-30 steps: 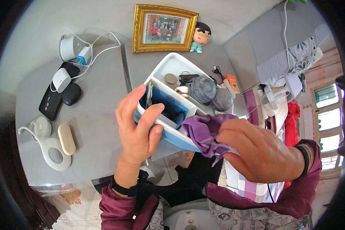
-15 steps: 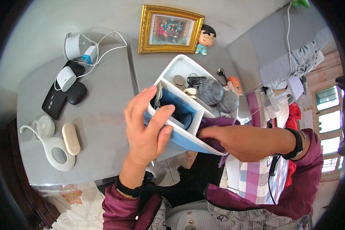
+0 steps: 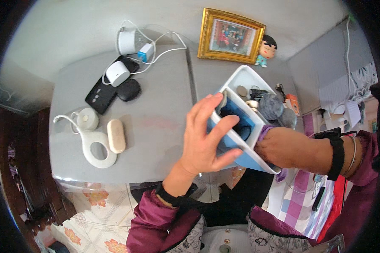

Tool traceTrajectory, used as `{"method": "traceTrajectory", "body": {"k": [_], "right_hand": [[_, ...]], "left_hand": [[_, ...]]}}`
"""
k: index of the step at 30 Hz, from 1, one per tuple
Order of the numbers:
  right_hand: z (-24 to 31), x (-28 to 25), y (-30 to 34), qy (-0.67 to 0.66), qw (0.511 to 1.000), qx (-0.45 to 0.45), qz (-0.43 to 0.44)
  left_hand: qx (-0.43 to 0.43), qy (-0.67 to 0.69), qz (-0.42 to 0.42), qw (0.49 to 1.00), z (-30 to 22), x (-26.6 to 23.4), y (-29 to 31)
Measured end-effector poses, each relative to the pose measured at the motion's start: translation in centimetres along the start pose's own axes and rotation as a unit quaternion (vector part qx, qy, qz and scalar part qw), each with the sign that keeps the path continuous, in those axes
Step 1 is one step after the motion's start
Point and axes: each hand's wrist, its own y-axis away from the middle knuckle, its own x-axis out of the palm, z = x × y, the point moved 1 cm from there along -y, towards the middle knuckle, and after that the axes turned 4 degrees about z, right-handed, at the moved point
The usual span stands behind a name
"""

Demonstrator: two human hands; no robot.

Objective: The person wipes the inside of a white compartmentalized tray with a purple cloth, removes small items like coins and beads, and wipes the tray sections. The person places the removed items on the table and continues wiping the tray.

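A white and blue divided storage box (image 3: pixel 245 148) stands tilted at the right of the grey surface. My left hand (image 3: pixel 202 137) holds its left side, with one finger hooked over the rim and the thumb stretched along the outer wall. Reaching into the near right compartment, my right hand (image 3: pixel 278 145) has its fingertips hidden inside. A purple cloth (image 3: pixel 264 131) shows bunched around that hand. In the other compartments lie two grey round balls (image 3: pixel 271 105), a tan disc (image 3: pixel 241 91), a black cylindrical item (image 3: pixel 258 92) and dark things too shaded to make out.
On the left lie a black phone (image 3: pixel 100 98), a black case (image 3: pixel 128 90), a white charger with cable (image 3: pixel 117 74), a white ring-shaped device (image 3: pixel 98 149) and a cream case (image 3: pixel 116 135). Behind stand a gold picture frame (image 3: pixel 204 33) and a figurine (image 3: pixel 266 50).
The whole view has swung left, so everything sits further right. My right hand is deeper in the compartment and less purple cloth shows. The left thumb is stretched further out.
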Motion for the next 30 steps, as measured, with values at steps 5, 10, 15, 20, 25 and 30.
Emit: {"method": "traceTrajectory", "body": {"k": [5,10,15,20,25,30], "right_hand": [[0.2,2.1,-2.9,0.038,0.997,-0.017,0.058],[0.6,4.3,-3.7,-0.026,0.996,0.018,-0.087],[0.0,4.6,-3.1,-0.181,0.975,0.000,-0.130],[-0.7,4.6,-3.4,-0.144,0.971,-0.038,-0.188],[0.3,6.1,-4.4,-0.482,0.850,0.010,-0.212],[0.1,6.1,-4.1,-0.763,0.635,-0.031,-0.121]], "left_hand": [[0.025,-0.024,-0.001,0.999,-0.3,0.2,0.0],[0.030,-0.039,-0.018,0.999,-0.2,0.1,0.1],[0.025,-0.072,-0.019,0.997,-0.2,-0.1,0.0],[0.027,-0.069,-0.021,0.997,0.2,0.2,-0.1],[0.085,-0.151,-0.037,0.984,-0.9,1.0,0.3],[0.182,-0.190,0.055,0.963,-2.3,2.6,0.6]]}}
